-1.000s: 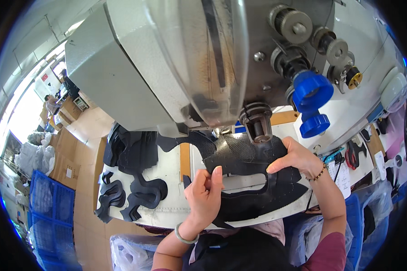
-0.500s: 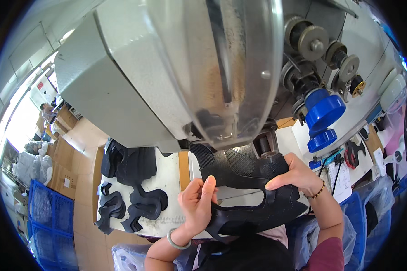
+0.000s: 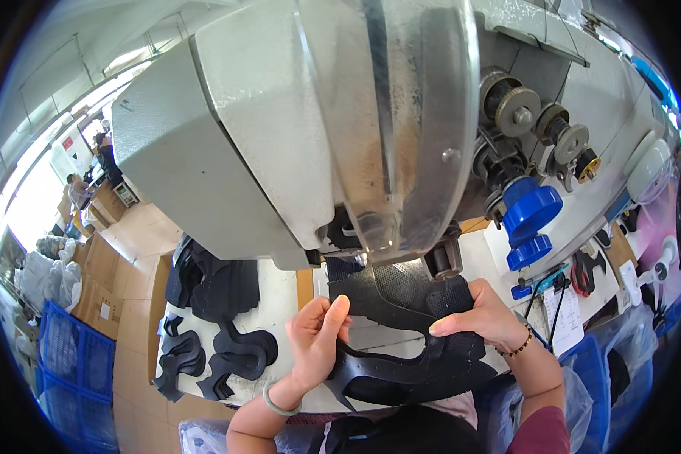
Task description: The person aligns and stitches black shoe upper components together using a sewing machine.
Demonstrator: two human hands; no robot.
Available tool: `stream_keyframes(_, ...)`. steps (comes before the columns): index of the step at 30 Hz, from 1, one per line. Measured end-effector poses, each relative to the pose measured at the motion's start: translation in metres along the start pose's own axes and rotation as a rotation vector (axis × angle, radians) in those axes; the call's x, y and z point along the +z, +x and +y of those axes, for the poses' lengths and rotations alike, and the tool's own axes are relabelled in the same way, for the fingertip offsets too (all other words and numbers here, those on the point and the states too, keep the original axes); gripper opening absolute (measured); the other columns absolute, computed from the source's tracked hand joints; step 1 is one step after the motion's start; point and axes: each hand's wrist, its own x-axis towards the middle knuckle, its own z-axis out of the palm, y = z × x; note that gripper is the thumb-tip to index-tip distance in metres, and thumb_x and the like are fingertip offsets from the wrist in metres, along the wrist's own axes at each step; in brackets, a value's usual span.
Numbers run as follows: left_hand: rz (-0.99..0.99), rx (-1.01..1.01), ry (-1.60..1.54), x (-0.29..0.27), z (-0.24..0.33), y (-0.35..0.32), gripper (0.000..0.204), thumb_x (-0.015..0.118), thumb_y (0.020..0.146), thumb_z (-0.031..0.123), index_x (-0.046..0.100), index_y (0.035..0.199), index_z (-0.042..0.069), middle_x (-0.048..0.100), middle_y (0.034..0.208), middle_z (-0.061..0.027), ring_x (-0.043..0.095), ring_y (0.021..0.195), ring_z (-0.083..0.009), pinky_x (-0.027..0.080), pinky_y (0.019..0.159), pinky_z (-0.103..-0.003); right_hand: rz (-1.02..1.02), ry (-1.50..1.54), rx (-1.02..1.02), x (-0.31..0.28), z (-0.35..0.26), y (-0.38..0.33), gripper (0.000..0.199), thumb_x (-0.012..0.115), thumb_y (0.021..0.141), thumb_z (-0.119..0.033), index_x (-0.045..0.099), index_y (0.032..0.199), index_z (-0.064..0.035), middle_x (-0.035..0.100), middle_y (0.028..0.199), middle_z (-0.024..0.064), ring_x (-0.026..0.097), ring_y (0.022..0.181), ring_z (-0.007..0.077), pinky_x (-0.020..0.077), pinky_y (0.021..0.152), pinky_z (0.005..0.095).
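Note:
A black shoe upper (image 3: 378,297), part mesh and part smooth, lies under the head of a grey sewing machine (image 3: 197,144), its far end at the presser area. My left hand (image 3: 314,340) pinches its left edge, thumb up. On the other side my right hand (image 3: 486,318) grips a folded-over part, thumb on top. Between the hands the piece curves around an opening, and its near part hangs toward my lap. A clear plastic guard (image 3: 439,151) hides the needle.
Stacked black cut pieces (image 3: 231,287) and curved black strips (image 3: 246,348) lie on the white table at left. Blue knobs (image 3: 532,208) stick out from the machine. Red-handled scissors (image 3: 583,276) and a paper slip (image 3: 562,321) lie at right. Blue crates (image 3: 76,378) stand on the floor.
The view has tilted, so the machine sits lower in the picture. My right hand has folded up more of the shoe upper's right edge; both hands keep their hold.

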Motion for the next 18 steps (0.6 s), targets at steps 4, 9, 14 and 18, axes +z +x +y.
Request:
stream_keyframes(4,-0.003,-0.004,-0.003,0.001,0.001,0.004,0.033,0.057,0.092,0.019,0.053,0.066,-0.001,0.052,0.053,-0.0007,0.045,0.048,-0.0034,0.032,0.045,-0.019,0.034,0.046,0.014,0.000,-0.003,0.004,0.049,0.076,0.067,0.001,0.055,0.112,-0.0008,0.060,0.098,0.0011,0.057,0.087,0.0093,0.0478,0.076,0.0239)
stream_keyframes(9,-0.025,0.001,0.028,-0.001,0.000,0.013,0.032,0.057,0.091,0.019,0.054,0.066,-0.001,0.052,0.052,-0.0003,0.044,0.047,-0.0030,0.031,0.044,-0.019,0.092,0.067,-0.095,0.004,-0.004,0.010,0.016,0.075,0.065,0.000,0.066,0.078,0.0007,0.065,0.072,0.0037,0.060,0.064,0.0088,0.0461,0.059,0.0217)
stream_keyframes(14,-0.012,0.022,0.117,-0.001,0.009,0.020,0.033,0.057,0.091,0.017,0.054,0.062,0.000,0.051,0.051,-0.0004,0.043,0.045,-0.0027,0.030,0.043,-0.019,0.083,0.093,-0.117,0.010,-0.011,0.011,0.014,0.075,0.065,0.000,0.067,0.077,0.0005,0.065,0.071,0.0039,0.060,0.062,0.0086,0.0458,0.058,0.0212)
stream_keyframes(18,0.010,0.020,0.118,-0.002,0.013,0.027,0.034,0.057,0.090,0.017,0.054,0.060,0.000,0.049,0.049,0.0000,0.041,0.042,-0.0028,0.028,0.041,-0.019,0.077,0.086,-0.141,0.010,-0.011,0.017,0.016,0.075,0.066,0.000,0.067,0.079,0.0006,0.066,0.073,0.0041,0.060,0.064,0.0086,0.0466,0.059,0.0214)
